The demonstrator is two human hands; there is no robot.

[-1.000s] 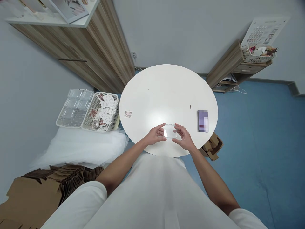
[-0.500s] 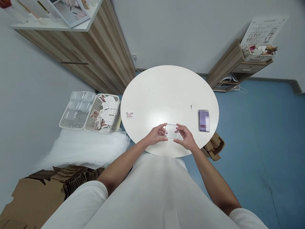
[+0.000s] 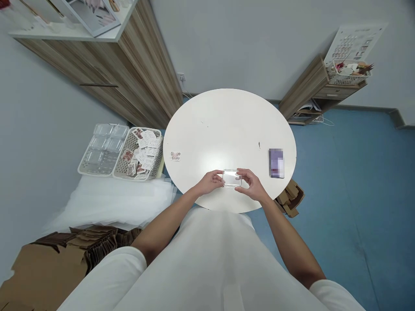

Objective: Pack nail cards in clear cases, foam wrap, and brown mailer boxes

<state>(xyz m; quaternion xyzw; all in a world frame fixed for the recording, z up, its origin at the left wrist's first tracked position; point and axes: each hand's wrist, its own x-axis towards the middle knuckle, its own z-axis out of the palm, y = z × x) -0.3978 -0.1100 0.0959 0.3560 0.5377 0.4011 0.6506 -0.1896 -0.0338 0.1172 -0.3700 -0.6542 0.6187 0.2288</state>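
Observation:
A small clear plastic box (image 3: 231,178) is held over the near edge of the round white table (image 3: 227,125). My left hand (image 3: 209,182) grips its left end with curled fingers. My right hand (image 3: 251,184) grips its right end the same way. A small card of pink nail tips (image 3: 175,156) lies on the table at the left. A purple phone-sized object (image 3: 276,163) lies on the table at the right.
Left of the table, two white baskets sit on a white-covered surface: one (image 3: 102,149) with clear boxes, one (image 3: 140,152) with nail cards. Flat cardboard boxes (image 3: 61,250) lie at lower left, more cardboard (image 3: 289,198) under the table's right. A wooden cabinet (image 3: 129,69) stands behind.
Both hands stay on the clear box; it has been turned slightly between the fingers and now lies flatter. The hands have barely shifted.

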